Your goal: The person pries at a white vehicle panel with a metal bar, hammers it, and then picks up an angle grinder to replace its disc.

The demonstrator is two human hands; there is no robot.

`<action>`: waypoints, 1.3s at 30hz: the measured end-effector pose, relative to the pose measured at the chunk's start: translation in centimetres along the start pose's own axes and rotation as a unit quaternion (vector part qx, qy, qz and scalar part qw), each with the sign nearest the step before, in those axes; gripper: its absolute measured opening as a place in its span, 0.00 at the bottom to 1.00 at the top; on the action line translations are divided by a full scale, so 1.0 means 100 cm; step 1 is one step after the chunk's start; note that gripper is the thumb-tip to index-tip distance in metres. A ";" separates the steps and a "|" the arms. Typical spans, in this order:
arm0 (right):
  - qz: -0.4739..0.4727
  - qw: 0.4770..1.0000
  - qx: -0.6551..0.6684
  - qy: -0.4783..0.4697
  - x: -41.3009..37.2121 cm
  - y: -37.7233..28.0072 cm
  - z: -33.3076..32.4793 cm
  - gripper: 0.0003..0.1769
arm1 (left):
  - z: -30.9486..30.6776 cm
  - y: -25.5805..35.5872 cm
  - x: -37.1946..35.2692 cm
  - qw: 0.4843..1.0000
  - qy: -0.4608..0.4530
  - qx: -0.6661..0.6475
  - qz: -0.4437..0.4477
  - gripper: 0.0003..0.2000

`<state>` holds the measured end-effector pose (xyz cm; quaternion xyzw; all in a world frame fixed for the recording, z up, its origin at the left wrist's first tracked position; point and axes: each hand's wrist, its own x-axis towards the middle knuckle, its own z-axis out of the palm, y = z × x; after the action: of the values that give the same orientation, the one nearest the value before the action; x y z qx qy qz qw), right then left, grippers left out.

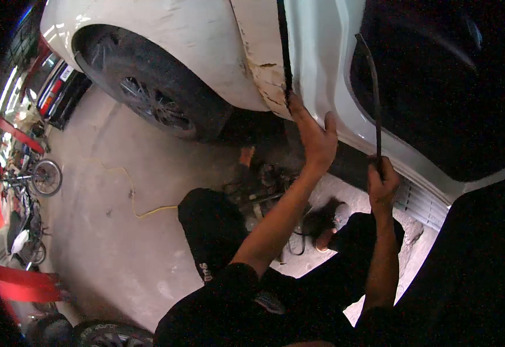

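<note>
My left hand (316,139) reaches up to the lower edge of a white car's body. Its fingers lie straight along the dark gap beside the scuffed panel (267,72), fingertips at the gap, with the thumb spread away to the right. My right hand (383,178) is closed around the lower end of a long, thin dark strip (375,95). The strip rises from the fist and curves left at its top, in front of the white door frame (327,63) and the dark door opening.
Left of my hands is the car's wheel (160,95). Below the sill, dark parts (269,179) lie on the concrete floor. A yellow cord (158,211) runs across the floor near my knee. Bicycles (45,177) and a loose tyre (113,334) stand at the left.
</note>
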<state>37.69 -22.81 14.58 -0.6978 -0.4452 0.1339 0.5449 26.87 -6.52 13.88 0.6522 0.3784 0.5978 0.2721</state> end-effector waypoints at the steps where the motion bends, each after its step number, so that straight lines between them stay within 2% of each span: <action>1: 0.001 1.000 0.007 -0.003 0.001 0.004 0.000 0.09 | 0.005 -0.007 0.005 0.999 0.032 -0.010 0.023 0.42; 2: 0.001 1.000 0.005 -0.005 0.002 0.005 0.000 0.09 | 0.004 -0.006 0.010 0.997 0.063 -0.019 0.046 0.41; 5: -0.026 0.999 -0.032 -0.003 0.004 0.008 0.004 0.09 | 0.004 -0.002 0.013 0.996 0.078 -0.014 0.045 0.40; 7: -0.029 1.000 0.003 0.004 0.004 0.006 0.007 0.04 | 0.005 -0.005 0.013 0.996 0.081 -0.008 0.048 0.40; 9: -0.044 0.999 0.006 0.008 0.003 0.003 0.006 0.04 | 0.007 -0.009 0.012 0.995 0.084 -0.001 0.052 0.40; 11: -0.058 0.998 0.013 0.009 0.003 0.002 0.006 0.04 | 0.006 -0.011 0.009 0.998 0.062 -0.023 0.004 0.40; 15: -0.024 0.999 0.024 0.006 0.003 0.006 0.003 0.06 | 0.009 -0.011 0.011 0.998 0.045 -0.046 -0.018 0.40; 18: -0.011 1.000 -0.009 0.006 0.003 0.011 -0.002 0.09 | 0.014 -0.003 0.019 0.989 0.075 -0.109 -0.067 0.40; 20: -0.014 0.999 -0.036 0.005 0.003 0.010 -0.005 0.08 | 0.014 0.003 0.021 0.981 0.079 -0.104 -0.146 0.42; 24: -0.025 1.000 0.004 -0.001 0.004 0.007 -0.007 0.08 | 0.015 0.004 0.023 0.979 0.081 -0.132 -0.133 0.39; 26: -0.028 0.999 0.024 -0.005 0.005 0.007 -0.008 0.08 | 0.014 0.005 0.023 0.984 0.100 -0.100 -0.104 0.38; 27: -0.003 0.999 0.035 -0.014 0.005 0.005 -0.008 0.08 | 0.012 0.008 0.023 0.985 0.100 -0.097 -0.102 0.38; 31: 0.035 0.998 0.049 -0.020 0.004 -0.007 -0.002 0.08 | 0.002 0.007 0.020 0.990 0.046 -0.058 -0.122 0.41; 33: 0.019 0.999 0.033 -0.021 0.004 0.000 0.001 0.08 | 0.003 -0.003 0.016 0.992 0.022 -0.044 -0.119 0.42; 35: 0.004 1.000 0.015 -0.021 0.006 0.003 0.003 0.08 | 0.003 -0.004 0.012 0.998 0.037 -0.029 -0.043 0.41; 39: -0.009 0.999 0.023 -0.026 0.006 -0.007 0.010 0.08 | -0.009 0.009 -0.004 1.000 0.009 -0.001 -0.014 0.43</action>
<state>37.06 -21.66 14.98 -0.6775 -0.4624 0.1573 0.5499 26.12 -7.40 14.48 0.6409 0.3891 0.6006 0.2777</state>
